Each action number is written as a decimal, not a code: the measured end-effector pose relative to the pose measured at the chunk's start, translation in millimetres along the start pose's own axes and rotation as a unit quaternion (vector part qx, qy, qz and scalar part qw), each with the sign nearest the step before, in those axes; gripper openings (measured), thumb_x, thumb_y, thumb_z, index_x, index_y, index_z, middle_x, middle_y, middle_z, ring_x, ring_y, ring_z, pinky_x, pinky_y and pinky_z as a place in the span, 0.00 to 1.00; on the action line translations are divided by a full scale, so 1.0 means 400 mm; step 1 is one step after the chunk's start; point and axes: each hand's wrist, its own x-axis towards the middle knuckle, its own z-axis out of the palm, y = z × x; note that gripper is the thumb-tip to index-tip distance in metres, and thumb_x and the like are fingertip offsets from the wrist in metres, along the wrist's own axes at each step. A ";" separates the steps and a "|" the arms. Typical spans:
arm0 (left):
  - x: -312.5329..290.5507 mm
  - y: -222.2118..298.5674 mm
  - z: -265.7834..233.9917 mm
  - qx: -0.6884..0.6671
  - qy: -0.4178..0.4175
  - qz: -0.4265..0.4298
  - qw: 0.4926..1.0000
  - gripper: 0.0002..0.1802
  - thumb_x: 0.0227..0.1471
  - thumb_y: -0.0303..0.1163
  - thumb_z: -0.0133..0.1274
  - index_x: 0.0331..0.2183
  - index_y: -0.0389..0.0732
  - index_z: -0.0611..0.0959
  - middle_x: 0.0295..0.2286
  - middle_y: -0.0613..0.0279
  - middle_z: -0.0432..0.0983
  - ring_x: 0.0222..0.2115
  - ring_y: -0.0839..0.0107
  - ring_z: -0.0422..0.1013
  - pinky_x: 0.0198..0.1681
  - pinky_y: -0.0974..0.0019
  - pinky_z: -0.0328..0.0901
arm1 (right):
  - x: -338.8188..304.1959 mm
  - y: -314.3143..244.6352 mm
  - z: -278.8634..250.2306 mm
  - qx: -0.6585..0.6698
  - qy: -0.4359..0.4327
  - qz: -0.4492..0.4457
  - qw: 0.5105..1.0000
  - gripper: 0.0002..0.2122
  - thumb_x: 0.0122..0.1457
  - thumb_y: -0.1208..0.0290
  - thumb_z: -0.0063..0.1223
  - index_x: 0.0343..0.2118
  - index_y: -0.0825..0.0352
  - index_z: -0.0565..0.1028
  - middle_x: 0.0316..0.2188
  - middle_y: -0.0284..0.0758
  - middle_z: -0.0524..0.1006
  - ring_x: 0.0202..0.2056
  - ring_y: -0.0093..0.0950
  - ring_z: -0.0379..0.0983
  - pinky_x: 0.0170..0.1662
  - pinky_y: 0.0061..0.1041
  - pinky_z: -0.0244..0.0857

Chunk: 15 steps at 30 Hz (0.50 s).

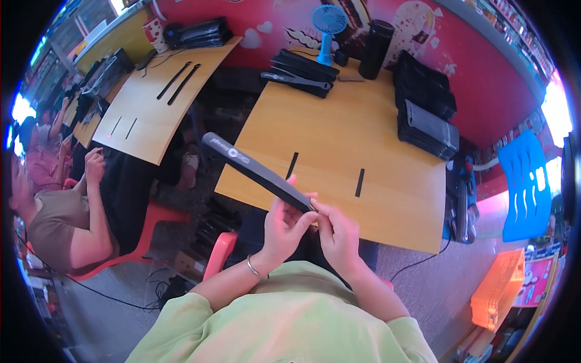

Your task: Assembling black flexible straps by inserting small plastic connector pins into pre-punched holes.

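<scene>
In front of my body I hold a long, flat black sleeve-like piece (254, 169) with white print near its far end. It slants up and to the left over the table's near edge. My left hand (285, 228) is wrapped round its near end from below, thumb along the side. Against that same end, the fingers of my right hand (336, 235) are pinched together; any small part between them is hidden. Two short black strips (359, 183) lie apart on the wooden table (327, 133) just beyond my hands.
At the table's back are a pile of black sleeves (299, 71), a blue fan (327, 36), a black bottle (376, 48) and stacked black pouches (428, 130). An orange crate (497, 290) stands at right. Another person (72, 227) sits at a second table (145, 103) on the left.
</scene>
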 end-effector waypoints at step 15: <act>0.049 0.041 -0.087 0.056 -0.152 -0.054 0.985 0.33 0.51 0.19 0.52 0.57 0.34 0.58 0.39 0.58 0.74 0.39 0.75 0.71 0.45 0.70 0.68 | 0.021 -0.031 0.007 0.013 -0.054 0.028 0.998 0.10 0.58 0.82 0.47 0.42 0.67 0.75 0.23 0.35 0.79 0.27 0.23 0.77 0.29 0.20 0.72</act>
